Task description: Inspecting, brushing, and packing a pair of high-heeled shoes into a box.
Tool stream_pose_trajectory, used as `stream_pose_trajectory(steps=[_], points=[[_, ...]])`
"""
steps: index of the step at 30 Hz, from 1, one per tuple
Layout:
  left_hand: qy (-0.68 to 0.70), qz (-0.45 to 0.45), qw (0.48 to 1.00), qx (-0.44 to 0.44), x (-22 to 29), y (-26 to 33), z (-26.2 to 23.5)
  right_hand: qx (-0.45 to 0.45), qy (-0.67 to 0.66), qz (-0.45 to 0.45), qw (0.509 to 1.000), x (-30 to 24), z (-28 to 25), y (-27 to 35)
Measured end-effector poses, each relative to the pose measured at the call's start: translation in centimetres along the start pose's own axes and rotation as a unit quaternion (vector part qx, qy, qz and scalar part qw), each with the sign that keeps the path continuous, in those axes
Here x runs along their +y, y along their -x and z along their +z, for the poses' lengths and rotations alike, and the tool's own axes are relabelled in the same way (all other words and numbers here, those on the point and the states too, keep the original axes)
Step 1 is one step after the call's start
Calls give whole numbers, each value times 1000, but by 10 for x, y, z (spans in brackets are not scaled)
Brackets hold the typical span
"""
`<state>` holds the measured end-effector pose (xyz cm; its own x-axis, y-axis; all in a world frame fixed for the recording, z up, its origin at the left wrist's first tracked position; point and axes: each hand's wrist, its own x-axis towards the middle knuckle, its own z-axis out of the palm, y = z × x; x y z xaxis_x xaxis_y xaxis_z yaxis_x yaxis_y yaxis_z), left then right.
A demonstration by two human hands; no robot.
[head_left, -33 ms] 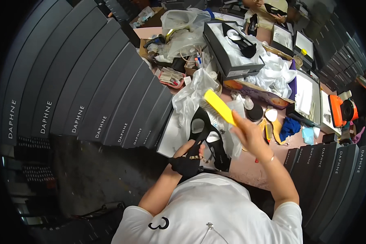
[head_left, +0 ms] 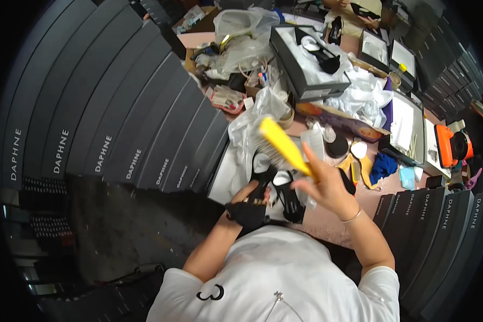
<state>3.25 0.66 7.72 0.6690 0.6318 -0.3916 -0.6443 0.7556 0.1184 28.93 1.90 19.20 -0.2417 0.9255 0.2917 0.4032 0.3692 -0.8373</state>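
My left hand (head_left: 247,212), in a black glove that leaves the fingertips bare, closes on a black shoe (head_left: 259,185) with a gold-coloured trim by the fingers. In my right hand (head_left: 330,190) is a yellow brush (head_left: 283,144), gripped by its handle end, with some fingers stretched out. Its pale bristles are blurred and pass over the held shoe's front, hiding part of it. A second black shoe (head_left: 291,203) with a pale insole patch lies just right of the held one. Crumpled white tissue (head_left: 247,131) and a white box surface (head_left: 220,185) are beneath and behind them.
Stacked dark shoe boxes (head_left: 118,96) rise on the left, with more boxes (head_left: 432,220) at right. An open shoe box (head_left: 311,91) holds another black shoe. A blue cloth (head_left: 383,167) and an orange tape dispenser (head_left: 452,145) lie to the right. Another person's hand (head_left: 367,21) shows at the far side.
The brush has shifted left and nearer me, and its bristles now cover more of the held shoe. My right hand's fingers have spread. The held shoe has moved slightly in my left hand.
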Motion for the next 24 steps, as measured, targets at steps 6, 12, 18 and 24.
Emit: stream_pose_trajectory(steps=[6, 12, 18, 24], points=[[-313, 134, 936, -92, -4, -2, 11, -220, -64, -22, 973, -54, 29, -27], [-828, 342, 434, 102, 18, 50, 90, -218, -564, 228, 763, -25, 9, -42], [-645, 192, 737, -66, 13, 20, 109, -89, -626, 230, 740, -40, 47, -23], [-506, 71, 858, -56, -4, 14, 123, -48, -390, 302, 868, -23, -5, 2]])
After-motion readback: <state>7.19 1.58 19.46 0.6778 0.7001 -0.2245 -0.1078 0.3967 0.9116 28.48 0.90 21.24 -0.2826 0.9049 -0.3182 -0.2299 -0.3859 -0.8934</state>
